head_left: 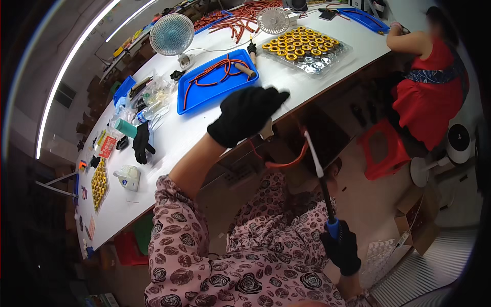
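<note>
My right hand [341, 249], in a black glove, is wrapped round the blue grip of a long rod-shaped tool [322, 180] with a dark shaft and a whitish far end. The tool points up toward the table edge. Over that edge is my left hand [248, 113], also gloved in black, its fingers bunched together; what they hold, if anything, is hidden. Beneath it, an orange-red tube [289, 163] hangs in a loop above my lap, one end close to the tool's whitish part. I cannot tell whether they touch.
A blue tray [204, 97] with red tubes lies on the white table [176, 128]. Yellow ring-shaped parts fill a clear plastic tray [335, 56]. Two fans [172, 35] stand farther back. A loose black glove [142, 144] lies left. A person in red [427, 97] sits at right.
</note>
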### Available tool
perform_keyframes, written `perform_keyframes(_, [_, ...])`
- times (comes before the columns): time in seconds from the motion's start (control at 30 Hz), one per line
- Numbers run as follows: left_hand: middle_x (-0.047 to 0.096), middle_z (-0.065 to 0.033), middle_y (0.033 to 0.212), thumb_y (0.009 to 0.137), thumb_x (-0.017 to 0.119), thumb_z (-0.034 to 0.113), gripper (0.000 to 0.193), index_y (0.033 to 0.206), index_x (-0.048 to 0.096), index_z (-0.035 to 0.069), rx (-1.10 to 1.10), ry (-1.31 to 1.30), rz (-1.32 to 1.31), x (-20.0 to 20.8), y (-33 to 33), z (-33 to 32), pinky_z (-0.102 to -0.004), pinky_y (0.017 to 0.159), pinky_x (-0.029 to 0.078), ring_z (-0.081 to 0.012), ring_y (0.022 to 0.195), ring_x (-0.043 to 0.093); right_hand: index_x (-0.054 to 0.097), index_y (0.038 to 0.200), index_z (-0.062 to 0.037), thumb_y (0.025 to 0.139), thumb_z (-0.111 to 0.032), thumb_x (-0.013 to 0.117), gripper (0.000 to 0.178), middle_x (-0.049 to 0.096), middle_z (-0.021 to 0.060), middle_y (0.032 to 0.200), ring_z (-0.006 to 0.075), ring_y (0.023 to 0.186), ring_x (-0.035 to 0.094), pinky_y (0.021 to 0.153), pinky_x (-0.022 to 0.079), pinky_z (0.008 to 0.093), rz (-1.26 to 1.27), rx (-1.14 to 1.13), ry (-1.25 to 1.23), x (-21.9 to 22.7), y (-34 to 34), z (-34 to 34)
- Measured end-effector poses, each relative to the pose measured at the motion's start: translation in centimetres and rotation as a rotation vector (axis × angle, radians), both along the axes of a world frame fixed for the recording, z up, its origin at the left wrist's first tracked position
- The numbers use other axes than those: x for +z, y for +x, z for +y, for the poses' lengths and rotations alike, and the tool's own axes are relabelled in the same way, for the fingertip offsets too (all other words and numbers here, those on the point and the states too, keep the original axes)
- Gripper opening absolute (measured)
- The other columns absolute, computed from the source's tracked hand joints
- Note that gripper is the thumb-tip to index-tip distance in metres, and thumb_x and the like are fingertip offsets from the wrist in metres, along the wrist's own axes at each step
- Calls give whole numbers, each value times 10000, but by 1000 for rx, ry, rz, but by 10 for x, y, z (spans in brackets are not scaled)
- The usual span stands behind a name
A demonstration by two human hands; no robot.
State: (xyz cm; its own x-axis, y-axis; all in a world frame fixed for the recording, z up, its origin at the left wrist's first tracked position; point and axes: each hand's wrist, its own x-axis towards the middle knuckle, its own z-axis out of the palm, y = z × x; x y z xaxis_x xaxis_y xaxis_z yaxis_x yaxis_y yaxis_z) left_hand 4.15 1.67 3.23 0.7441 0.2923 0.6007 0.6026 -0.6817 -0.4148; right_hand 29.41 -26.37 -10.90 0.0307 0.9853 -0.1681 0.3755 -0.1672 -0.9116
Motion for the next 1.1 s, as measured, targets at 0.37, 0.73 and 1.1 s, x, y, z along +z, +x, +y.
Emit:
perform_keyframes(0.37, [580,-48,649,732,654,112,152,841,652,5,-24,-1443,-1373,-51,-58,155,-242,485,401,-113,515,505,524,958,-94,880,-189,571,132,509,-22,617,69,446,461,389,373,239,841,236,-513,17,-71,99])
perform_keyframes(0.73, [601,-61,739,737,699,118,213,904,626,8,89,-1531,-1488,-104,-75,142,-245,574,443,-150,630,567,490,921,-87,839,-119,579,125,466,5,597,105,408,443,365,361,231,1177,283,-549,24,-86,116])
perform_keyframes(1.1, [583,-61,636,724,649,100,126,806,638,4,257,-1280,-1325,-95,-64,139,-249,440,344,-107,484,464,505,936,-90,859,-167,559,121,426,-17,531,86,385,414,342,308,217,1314,371,-587,16,-72,105])
